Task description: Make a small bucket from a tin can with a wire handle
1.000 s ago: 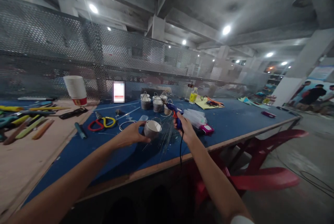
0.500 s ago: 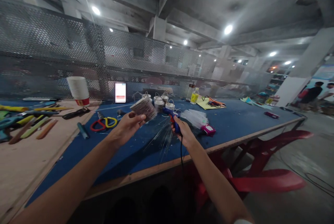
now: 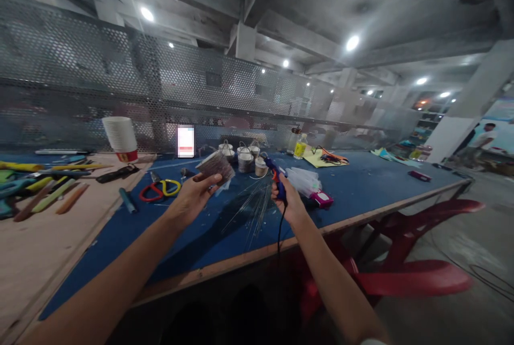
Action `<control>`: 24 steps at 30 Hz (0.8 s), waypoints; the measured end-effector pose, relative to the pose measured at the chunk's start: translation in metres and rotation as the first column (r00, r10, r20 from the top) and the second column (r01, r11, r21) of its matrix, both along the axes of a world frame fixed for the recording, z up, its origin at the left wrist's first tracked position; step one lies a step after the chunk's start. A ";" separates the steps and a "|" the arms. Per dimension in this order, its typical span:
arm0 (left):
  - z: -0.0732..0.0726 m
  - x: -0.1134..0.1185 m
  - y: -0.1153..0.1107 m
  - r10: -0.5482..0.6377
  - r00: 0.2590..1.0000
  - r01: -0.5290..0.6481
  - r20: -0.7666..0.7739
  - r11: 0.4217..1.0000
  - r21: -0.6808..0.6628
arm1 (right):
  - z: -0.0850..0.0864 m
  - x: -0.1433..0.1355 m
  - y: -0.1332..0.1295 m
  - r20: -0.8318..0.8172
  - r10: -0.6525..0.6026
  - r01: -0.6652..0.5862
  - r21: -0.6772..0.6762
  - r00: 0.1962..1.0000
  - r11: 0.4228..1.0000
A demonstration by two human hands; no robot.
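Note:
My left hand (image 3: 196, 193) is closed round a small grey-brown wrapped cup (image 3: 219, 169), tilted with its pale end towards the upper left. Its streaked side looks wound with thread, though blur hides the detail. In my right hand (image 3: 289, 200) is a blue hot glue gun (image 3: 280, 187), gripped by its handle with the nozzle up and to the left, apart from the cup. Behind them stand several small white buckets with thin handles (image 3: 245, 160). Thin clear strands (image 3: 252, 208) lie on the blue tabletop (image 3: 176, 238) between my hands.
Red-and-yellow-handled scissors (image 3: 160, 189) lie left of my hands, near stacked paper cups (image 3: 120, 139) and several tools. A clear plastic bag (image 3: 303, 180) and a magenta box (image 3: 322, 199) lie right. Red chairs (image 3: 413, 278) stand at the table's front edge.
My right hand has moved slightly right with the glue gun, away from the cup. My left hand has shifted a little left with the cup, widening the gap.

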State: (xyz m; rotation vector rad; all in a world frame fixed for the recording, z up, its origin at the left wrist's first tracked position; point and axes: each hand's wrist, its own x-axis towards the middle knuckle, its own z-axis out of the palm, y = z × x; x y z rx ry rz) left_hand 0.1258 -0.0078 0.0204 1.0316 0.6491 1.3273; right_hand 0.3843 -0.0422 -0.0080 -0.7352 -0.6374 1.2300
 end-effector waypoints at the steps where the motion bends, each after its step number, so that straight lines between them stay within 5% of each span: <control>1: -0.003 -0.001 0.001 0.000 0.997 0.000 -0.074 1.000 0.006 | 0.002 0.003 0.000 -0.004 -0.046 0.046 0.009 0.999 0.999; 6: -0.015 -0.001 0.002 -0.081 0.834 0.158 -0.546 0.983 0.096 | 0.011 0.011 -0.003 0.110 -0.209 0.203 0.069 0.972 0.977; 12: -0.013 0.005 -0.003 -0.189 0.777 0.331 -0.601 0.934 0.134 | 0.013 0.009 -0.007 0.219 -0.325 0.291 0.171 0.920 0.941; 20: 0.002 0.006 -0.011 -0.318 0.785 0.456 -0.532 0.878 0.148 | 0.031 0.004 -0.010 0.178 -0.140 0.122 0.108 0.974 0.987; 24: 0.010 0.020 -0.010 -0.397 0.781 0.532 -0.481 0.827 0.181 | 0.041 -0.005 -0.007 0.110 0.070 -0.078 0.071 0.992 0.994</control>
